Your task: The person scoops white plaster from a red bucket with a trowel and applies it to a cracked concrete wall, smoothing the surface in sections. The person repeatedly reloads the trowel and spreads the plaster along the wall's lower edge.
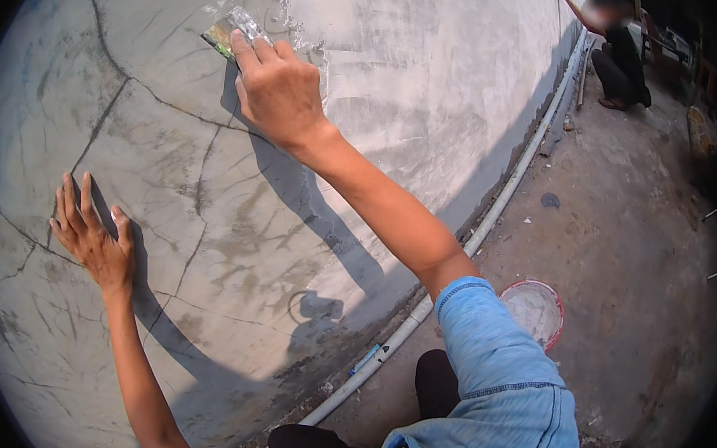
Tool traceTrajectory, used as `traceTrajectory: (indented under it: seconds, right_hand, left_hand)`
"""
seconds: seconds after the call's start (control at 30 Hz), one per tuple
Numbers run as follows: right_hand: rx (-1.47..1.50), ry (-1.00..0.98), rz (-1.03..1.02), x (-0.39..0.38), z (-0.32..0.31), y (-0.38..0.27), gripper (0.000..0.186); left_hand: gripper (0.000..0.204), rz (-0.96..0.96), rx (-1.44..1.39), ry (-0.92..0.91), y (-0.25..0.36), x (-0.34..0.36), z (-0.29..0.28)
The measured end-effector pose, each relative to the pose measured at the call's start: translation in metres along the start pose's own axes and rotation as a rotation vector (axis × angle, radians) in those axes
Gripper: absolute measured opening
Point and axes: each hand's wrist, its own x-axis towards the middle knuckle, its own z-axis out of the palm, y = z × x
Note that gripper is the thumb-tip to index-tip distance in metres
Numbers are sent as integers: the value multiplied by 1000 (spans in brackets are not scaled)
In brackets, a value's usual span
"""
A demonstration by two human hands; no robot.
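Observation:
A grey cement wall [228, 273] with branching cracks fills the left and middle of the view. My right hand [285, 92] grips a putty knife [237, 29], its wide, smeared blade close against the wall near the upper edge of the cracked part. Fingers wrap over the blade's near side; the handle is hidden. Lower left, my left hand [98, 241] rests flat on the bare wall with its fingers spread, holding nothing. White putty [438, 70] covers the wall to the right of the putty knife, with a ragged edge beside the cracked area.
A pale pipe [498, 214] runs along the wall's foot. On the concrete ground [611, 219] stands a red-rimmed bucket [534, 312] of whitish paste, by my right sleeve. Another person [619, 63] squats at the far right, one arm toward the wall. A dark round disc [551, 200] lies between.

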Motion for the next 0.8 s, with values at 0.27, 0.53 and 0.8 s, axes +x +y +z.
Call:
traceTrajectory:
  seconds: [0.27, 0.53, 0.8]
  right_hand:
    - [48, 52, 193, -18, -23, 47, 51]
    - [15, -178, 107, -81, -5, -52, 60]
    - [-32, -93, 386, -14, -62, 55, 47]
  left_hand:
    - [61, -22, 17, -6, 1, -1, -1]
    - [58, -40, -9, 16, -1, -4, 1]
    - [55, -47, -6, 30, -5, -3, -2]
